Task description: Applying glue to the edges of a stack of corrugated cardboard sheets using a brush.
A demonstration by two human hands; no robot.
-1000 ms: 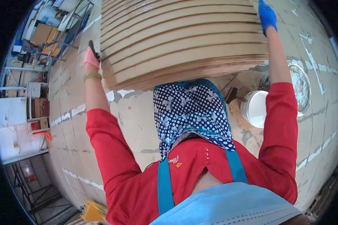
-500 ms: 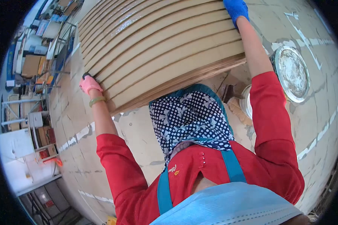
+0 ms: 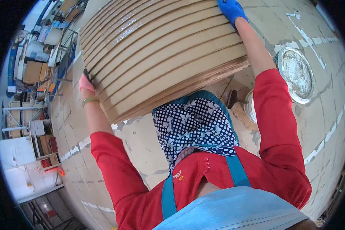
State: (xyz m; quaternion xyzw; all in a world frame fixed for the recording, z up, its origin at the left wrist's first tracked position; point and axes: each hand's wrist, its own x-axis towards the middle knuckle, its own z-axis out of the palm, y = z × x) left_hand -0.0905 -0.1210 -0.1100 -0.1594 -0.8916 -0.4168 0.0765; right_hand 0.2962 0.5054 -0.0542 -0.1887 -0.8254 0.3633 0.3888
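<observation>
Before me stands a stack of long pale wooden strips (image 3: 172, 50), with dark lines between them and layered brown edges at the near side. At its left edge is my left hand (image 3: 86, 82), in a pink glove with dark fingertips, closed at a strip's end; part of its fingers is hidden. My right hand (image 3: 231, 12), in a blue glove, is curled over the strip ends at the far right, partly cut off by the picture's upper edge. Light glints off the farther strips.
A round bucket with a whitish, stained top (image 3: 296, 75) stands on the floor to the right. A smaller white bucket (image 3: 250, 107) is partly behind my right sleeve. Metal racks with cardboard boxes (image 3: 32, 72) line the left. Tape lines cross the cracked floor (image 3: 134, 153).
My left hand has shifted slightly left and farther along the stack's edge. My right hand has moved a little left. The stack looks almost unmoved.
</observation>
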